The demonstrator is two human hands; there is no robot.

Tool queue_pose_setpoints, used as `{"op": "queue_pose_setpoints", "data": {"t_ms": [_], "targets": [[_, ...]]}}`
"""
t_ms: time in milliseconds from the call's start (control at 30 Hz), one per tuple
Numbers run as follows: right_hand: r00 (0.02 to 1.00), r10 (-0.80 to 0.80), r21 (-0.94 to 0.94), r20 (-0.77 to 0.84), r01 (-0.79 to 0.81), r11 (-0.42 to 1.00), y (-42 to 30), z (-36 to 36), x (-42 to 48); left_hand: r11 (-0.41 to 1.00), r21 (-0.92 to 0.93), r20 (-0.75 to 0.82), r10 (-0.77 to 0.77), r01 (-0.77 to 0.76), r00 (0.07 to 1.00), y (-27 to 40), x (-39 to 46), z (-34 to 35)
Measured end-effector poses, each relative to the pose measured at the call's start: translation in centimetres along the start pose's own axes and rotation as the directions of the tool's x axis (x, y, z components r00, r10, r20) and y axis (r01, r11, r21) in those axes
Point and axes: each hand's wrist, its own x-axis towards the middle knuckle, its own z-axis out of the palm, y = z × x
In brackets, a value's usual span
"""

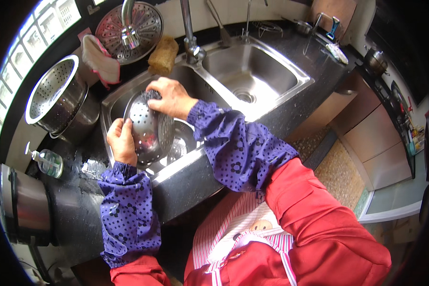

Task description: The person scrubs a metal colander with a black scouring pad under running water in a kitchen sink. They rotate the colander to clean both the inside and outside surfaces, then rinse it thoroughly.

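Note:
My left hand [122,141] grips the near left rim of a perforated stainless steel colander [143,127], thumb on its outer wall. The colander is tilted on its side above the left sink basin [113,111], its holed underside towards me. My right hand [169,98] presses a dark scouring pad [151,95] against the colander's upper edge. Its fingertips curl over the pad and partly hide it. Below the colander, a shiny metal bowl [183,141] lies in the same basin, partly covered from view.
A stacked colander and pot [66,114], a soap pump bottle [50,163] and a rice cooker [30,207] stand on the left counter. Behind the sink are a faucet [192,46], a yellow sponge [163,55] and a round perforated steamer plate [146,21]. The right basin [250,68] adjoins.

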Motion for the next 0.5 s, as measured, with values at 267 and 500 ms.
{"op": "queue_pose_setpoints", "data": {"t_ms": [267,500], "targets": [[0.988,-0.130,0.090,0.077,0.123,0.988,-3.4,1.0,0.0,0.997,-0.063,-0.025,-0.041,0.039,0.999,-0.7,0.3,-1.0],[0.996,-0.069,0.097,0.057,0.064,0.993,-1.4,0.9,0.5,0.998,-0.047,-0.043,-0.034,0.032,0.998,-0.7,0.2,-1.4]]}}
